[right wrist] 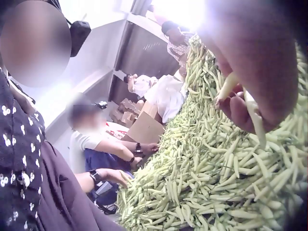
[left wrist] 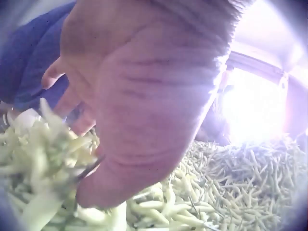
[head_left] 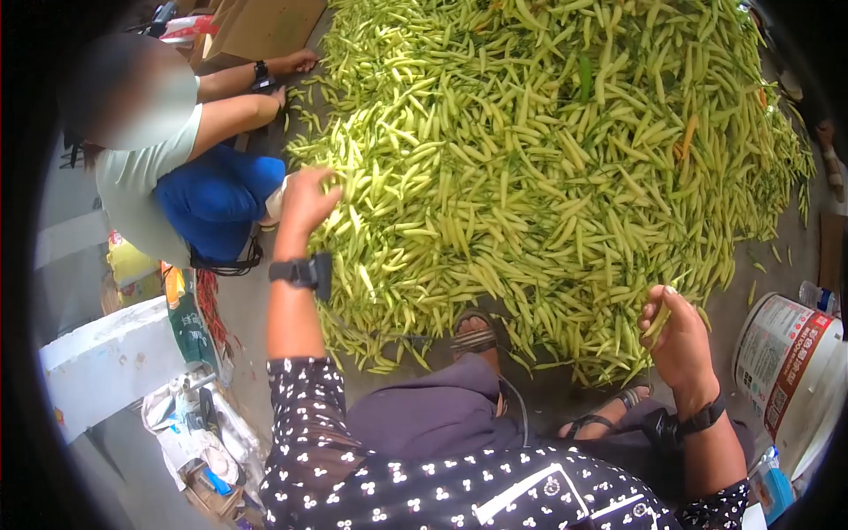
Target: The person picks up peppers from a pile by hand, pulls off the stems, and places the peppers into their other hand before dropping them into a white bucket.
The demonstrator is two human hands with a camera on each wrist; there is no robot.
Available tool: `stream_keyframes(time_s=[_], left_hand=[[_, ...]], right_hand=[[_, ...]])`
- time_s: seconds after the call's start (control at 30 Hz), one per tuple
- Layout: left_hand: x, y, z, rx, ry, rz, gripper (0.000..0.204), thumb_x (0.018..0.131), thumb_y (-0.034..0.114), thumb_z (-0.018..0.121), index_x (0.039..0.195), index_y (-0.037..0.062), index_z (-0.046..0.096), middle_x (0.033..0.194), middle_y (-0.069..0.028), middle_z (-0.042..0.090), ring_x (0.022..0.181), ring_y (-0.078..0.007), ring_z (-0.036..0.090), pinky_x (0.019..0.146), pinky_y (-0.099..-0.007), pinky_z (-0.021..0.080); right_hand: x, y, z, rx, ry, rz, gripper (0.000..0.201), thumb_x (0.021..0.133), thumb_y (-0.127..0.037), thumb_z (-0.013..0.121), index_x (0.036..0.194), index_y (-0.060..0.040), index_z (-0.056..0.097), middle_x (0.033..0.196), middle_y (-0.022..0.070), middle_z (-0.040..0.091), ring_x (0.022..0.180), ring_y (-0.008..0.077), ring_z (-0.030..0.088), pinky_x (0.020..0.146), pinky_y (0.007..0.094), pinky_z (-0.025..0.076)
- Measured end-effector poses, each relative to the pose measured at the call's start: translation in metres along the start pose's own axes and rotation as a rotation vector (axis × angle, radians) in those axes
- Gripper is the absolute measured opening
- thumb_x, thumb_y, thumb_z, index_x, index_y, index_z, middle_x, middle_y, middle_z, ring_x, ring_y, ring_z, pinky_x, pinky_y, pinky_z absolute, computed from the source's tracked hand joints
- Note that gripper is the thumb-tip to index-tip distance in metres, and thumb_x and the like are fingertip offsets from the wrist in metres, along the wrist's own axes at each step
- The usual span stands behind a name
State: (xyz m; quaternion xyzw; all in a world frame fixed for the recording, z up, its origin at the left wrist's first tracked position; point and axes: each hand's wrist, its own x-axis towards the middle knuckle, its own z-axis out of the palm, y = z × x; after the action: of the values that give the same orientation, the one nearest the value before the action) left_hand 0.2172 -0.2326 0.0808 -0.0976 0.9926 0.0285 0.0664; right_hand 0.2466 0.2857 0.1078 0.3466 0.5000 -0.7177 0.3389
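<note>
A broad heap of pale green chili peppers spreads over the floor in front of me. At the heap's left edge, my left hand reaches low over the peppers. The left wrist view shows its fingers spread loosely beside blurred chili peppers, with a dark stem close to the thumb. My right hand is raised at the heap's near right side, palm turned inward. In the right wrist view its curled fingers hold a few chili peppers, their ends poking out.
Another person crouches at the left, hands at the heap's edge near a cardboard box. A white bucket stands at the right. On the left are a white foam box and plastic bags. My sandalled foot touches the near edge.
</note>
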Motion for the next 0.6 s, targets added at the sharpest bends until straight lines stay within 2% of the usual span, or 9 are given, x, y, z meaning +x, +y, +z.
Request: stream_keyframes(time_s=[0.03, 0.1, 0.17, 0.2, 0.3, 0.4, 0.47, 0.53, 0.6], left_hand=[[0.019, 0.008, 0.008, -0.076, 0.085, 0.042, 0.035, 0.069, 0.022, 0.064, 0.102, 0.0082, 0.063, 0.105, -0.0130, 0.060, 0.100, -0.0295, 0.056, 0.088, -0.0358, 0.043], [0.053, 0.037, 0.020, -0.295, -0.007, 0.077, 0.035, 0.071, 0.017, 0.061, 0.105, 0.0082, 0.061, 0.108, -0.0123, 0.059, 0.104, -0.0279, 0.055, 0.091, -0.0355, 0.042], [0.078, 0.047, 0.043, -0.079, -0.086, 0.125, 0.040, 0.072, 0.012, 0.057, 0.112, 0.0111, 0.058, 0.117, -0.0109, 0.055, 0.109, -0.0271, 0.052, 0.094, -0.0359, 0.040], [0.085, 0.051, 0.053, -0.088, -0.080, 0.130, 0.040, 0.072, 0.012, 0.057, 0.112, 0.0111, 0.058, 0.117, -0.0109, 0.055, 0.109, -0.0271, 0.052, 0.094, -0.0359, 0.040], [0.098, 0.056, 0.073, 0.032, -0.164, -0.007, 0.055, 0.068, 0.002, 0.053, 0.120, 0.0187, 0.053, 0.126, -0.0080, 0.048, 0.115, -0.0295, 0.046, 0.097, -0.0379, 0.039], [0.095, 0.046, 0.073, -0.076, -0.189, 0.057, 0.056, 0.068, 0.001, 0.053, 0.121, 0.0193, 0.052, 0.124, -0.0084, 0.049, 0.112, -0.0316, 0.047, 0.096, -0.0387, 0.039], [0.081, 0.044, 0.067, -0.052, -0.208, 0.064, 0.051, 0.068, 0.000, 0.054, 0.116, 0.0170, 0.056, 0.121, -0.0105, 0.051, 0.107, -0.0334, 0.049, 0.093, -0.0393, 0.041], [0.062, 0.042, 0.060, 0.016, -0.293, 0.167, 0.043, 0.066, 0.000, 0.056, 0.107, 0.0142, 0.061, 0.112, -0.0128, 0.055, 0.101, -0.0349, 0.051, 0.087, -0.0406, 0.043], [0.029, 0.035, 0.044, 0.002, -0.215, 0.293, 0.037, 0.064, 0.000, 0.056, 0.099, 0.0123, 0.063, 0.099, -0.0140, 0.058, 0.094, -0.0351, 0.052, 0.083, -0.0408, 0.044]], right_hand=[[0.001, 0.001, 0.002, -0.012, -0.010, -0.005, 0.019, 0.090, -0.027, 0.044, 0.094, -0.0101, 0.052, 0.077, 0.0008, 0.051, 0.068, 0.0118, 0.049, 0.058, 0.0262, 0.037], [0.003, 0.001, 0.007, -0.027, -0.015, -0.018, 0.019, 0.090, -0.027, 0.045, 0.094, -0.0103, 0.052, 0.078, 0.0008, 0.051, 0.068, 0.0119, 0.049, 0.058, 0.0264, 0.037], [0.004, -0.001, 0.010, -0.034, -0.048, -0.032, 0.019, 0.090, -0.027, 0.045, 0.094, -0.0102, 0.052, 0.078, 0.0009, 0.051, 0.069, 0.0120, 0.049, 0.058, 0.0265, 0.037], [0.004, -0.002, 0.012, -0.037, -0.042, -0.041, 0.019, 0.090, -0.027, 0.045, 0.094, -0.0102, 0.052, 0.078, 0.0009, 0.051, 0.069, 0.0120, 0.049, 0.058, 0.0265, 0.037], [0.003, -0.003, 0.013, -0.041, -0.026, -0.052, 0.019, 0.090, -0.027, 0.045, 0.094, -0.0104, 0.052, 0.078, 0.0008, 0.051, 0.069, 0.0121, 0.049, 0.058, 0.0266, 0.037], [0.005, -0.001, 0.013, -0.073, -0.003, -0.043, 0.019, 0.090, -0.027, 0.046, 0.094, -0.0104, 0.052, 0.078, 0.0007, 0.051, 0.068, 0.0121, 0.049, 0.058, 0.0266, 0.037], [0.005, -0.001, 0.014, -0.087, -0.003, -0.034, 0.019, 0.090, -0.028, 0.046, 0.094, -0.0104, 0.052, 0.078, 0.0006, 0.051, 0.068, 0.0121, 0.049, 0.058, 0.0267, 0.037], [0.004, -0.003, 0.012, -0.092, 0.005, -0.035, 0.019, 0.089, -0.028, 0.046, 0.094, -0.0104, 0.052, 0.078, 0.0006, 0.051, 0.068, 0.0121, 0.049, 0.058, 0.0268, 0.037], [0.002, -0.005, 0.009, -0.036, -0.061, -0.062, 0.019, 0.089, -0.027, 0.045, 0.093, -0.0105, 0.052, 0.077, 0.0005, 0.051, 0.068, 0.0122, 0.049, 0.058, 0.0266, 0.037]])
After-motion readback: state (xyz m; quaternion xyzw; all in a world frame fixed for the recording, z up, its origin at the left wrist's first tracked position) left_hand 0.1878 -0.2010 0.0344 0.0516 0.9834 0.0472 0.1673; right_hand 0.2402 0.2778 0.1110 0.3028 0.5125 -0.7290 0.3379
